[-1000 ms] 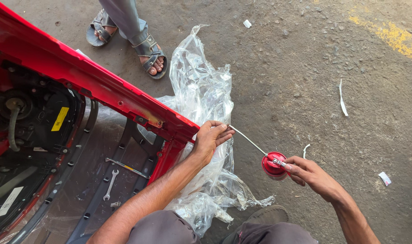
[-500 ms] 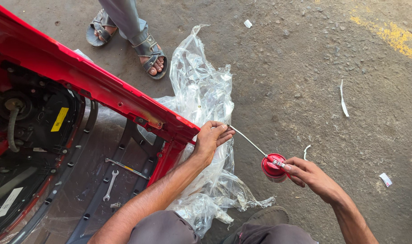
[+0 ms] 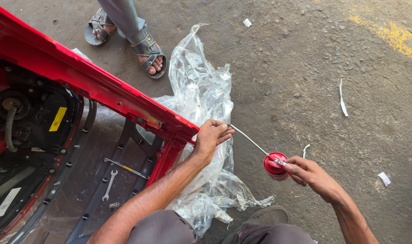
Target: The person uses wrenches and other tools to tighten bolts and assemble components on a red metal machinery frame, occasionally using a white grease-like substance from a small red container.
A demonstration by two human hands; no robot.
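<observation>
Rough concrete floor (image 3: 305,68) carries crumpled clear plastic sheet (image 3: 201,90). One red oil can (image 3: 275,166) is pinched by the right hand (image 3: 312,175); its thin spout (image 3: 249,139) is met by the left hand (image 3: 211,138), fingers curled at the red car panel's (image 3: 93,86) corner. Two wrenches (image 3: 109,184) are seen; two sandalled feet (image 3: 145,49) are cut off.

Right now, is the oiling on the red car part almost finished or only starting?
It looks mid-way. Done: a spanner lies set down inside the red panel. In hand: the left hand steadies the spout tip at the panel's corner while the right hand holds the red oil can. What is left cannot be told.
</observation>
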